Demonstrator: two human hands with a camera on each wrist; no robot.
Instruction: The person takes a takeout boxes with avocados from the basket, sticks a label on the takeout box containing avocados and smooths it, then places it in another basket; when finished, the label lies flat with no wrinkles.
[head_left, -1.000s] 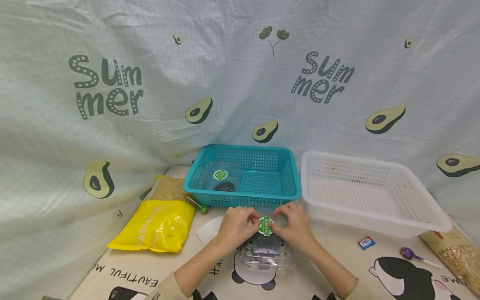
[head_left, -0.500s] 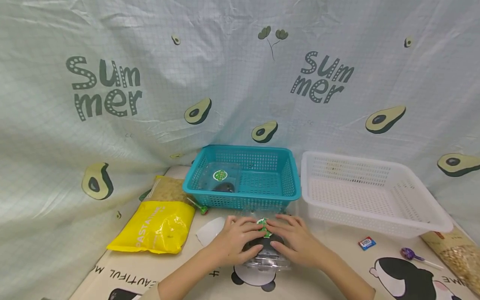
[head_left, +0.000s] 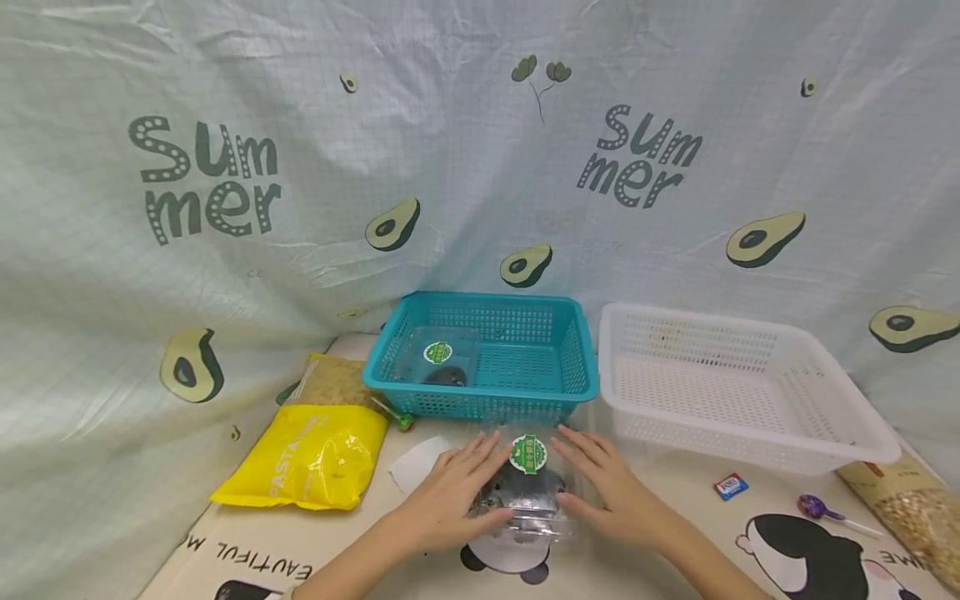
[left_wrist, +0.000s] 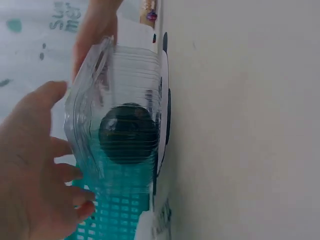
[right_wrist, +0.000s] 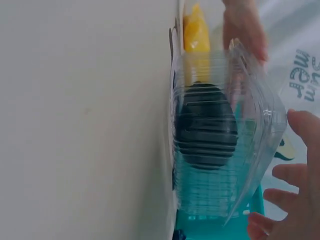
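Observation:
A clear plastic clamshell box point(head_left: 517, 525) with a green round sticker point(head_left: 528, 454) on its lid sits on the table in front of the teal basket. Through its ribbed wall a dark, egg-shaped item point(right_wrist: 206, 126) shows inside. My left hand point(head_left: 450, 496) lies along the box's left side, fingers spread and fairly straight, fingertips at the lid's edge. On the opposite side my right hand point(head_left: 611, 492) mirrors it, thumb and fingers extended by the lid's rim. Both wrist views show the lid lying over the base, its rim slightly tilted.
Behind stands the teal basket point(head_left: 480, 392), with a similar stickered box point(head_left: 420, 354) in it. A white basket point(head_left: 750, 433) is to its right. Yellow pasta bag point(head_left: 315, 467), white paper point(head_left: 420, 461), small candy point(head_left: 730, 486), purple lollipop point(head_left: 813, 505) and a grain bag point(head_left: 918, 508) lie around.
Both hands first pinched near the sticker, then lay flat over the lid, and now have spread apart to the box's sides, uncovering the sticker. The box has stayed nearly in place.

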